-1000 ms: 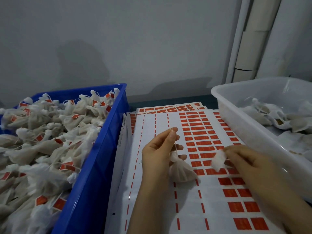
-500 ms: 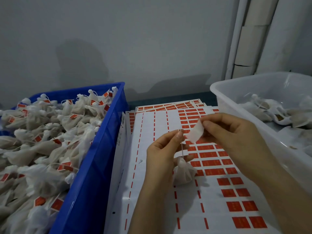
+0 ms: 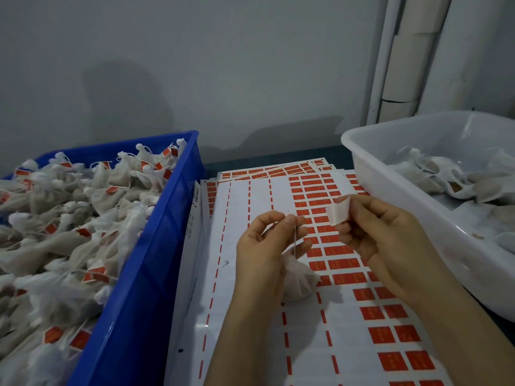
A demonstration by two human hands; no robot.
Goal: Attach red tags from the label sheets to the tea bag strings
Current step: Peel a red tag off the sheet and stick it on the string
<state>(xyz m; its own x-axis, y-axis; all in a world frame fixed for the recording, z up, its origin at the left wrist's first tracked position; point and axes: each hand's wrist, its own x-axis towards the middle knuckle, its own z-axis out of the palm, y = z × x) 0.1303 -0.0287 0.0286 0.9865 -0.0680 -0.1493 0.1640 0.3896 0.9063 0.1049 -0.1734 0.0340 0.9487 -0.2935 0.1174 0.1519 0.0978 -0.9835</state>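
Tea bag (image 3: 299,280) hangs over the middle of the top label sheet (image 3: 250,274), suspended by its string (image 3: 294,240). Whether its underside touches the paper cannot be told.

Left hand (image 3: 264,246): above the sheet's centre. Your thumb and index fingers (image 3: 289,218) are pressed together on the top end of the string, and the remaining fingers curl loosely behind it.

Right hand (image 3: 381,238): over the sheet's right half, just beside your left hand and not touching it. Its fingers (image 3: 359,201) pinch a peeled tag (image 3: 338,211), held upright with the pale back toward you. The tag sits level with the upper end of the string, with a small gap between them.

Sheet condition: the left columns are stripped, with only thin red dashes left. The right columns carry red tags in pairs. More sheets fan out from under its far edge.

Blue crate (image 3: 145,274): against the sheet's left edge, heaped with tagged bags (image 3: 69,218), red tags showing among them.

White tub (image 3: 404,190): over the sheet's right edge, holding untagged bags (image 3: 446,174).

Desk (image 3: 278,160): a dark strip beyond the sheet's far edge, running up to a grey wall (image 3: 250,79).
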